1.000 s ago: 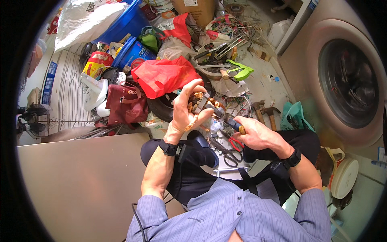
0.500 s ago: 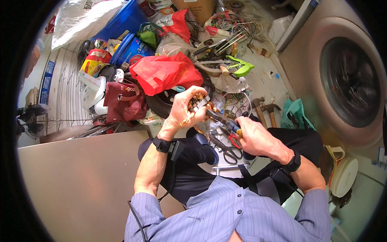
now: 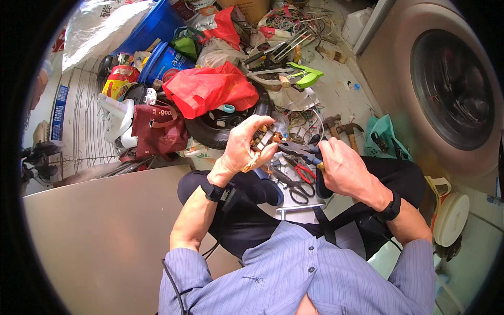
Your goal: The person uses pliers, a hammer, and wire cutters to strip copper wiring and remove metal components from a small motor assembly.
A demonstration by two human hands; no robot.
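My left hand [image 3: 239, 147] is closed around a small rusty-brown and silvery metal part [image 3: 264, 138], its fine shape hard to make out. Dark pliers [image 3: 298, 149] with blue grips are held in my right hand [image 3: 342, 167]. Their jaws point left and reach the right edge of the metal part; whether they grip it I cannot tell. Below the hands lie black-handled scissors [image 3: 300, 192] and a red-handled tool [image 3: 305, 172], between my legs.
A red cloth bag [image 3: 210, 89] lies over a black wheel [image 3: 210, 132]. Blue tubs [image 3: 167, 63] and a maroon bag [image 3: 160, 128] crowd the left. Ahead are tangled wires [image 3: 294, 23] and hammers [image 3: 350, 129]. A washing machine [image 3: 404, 79] stands right, a teal bag [image 3: 386, 139] beside it.
My right hand has shifted slightly right with the pliers, whose jaws have drawn back from across the metal part to its edge. The left hand still holds the part, now turned a little.
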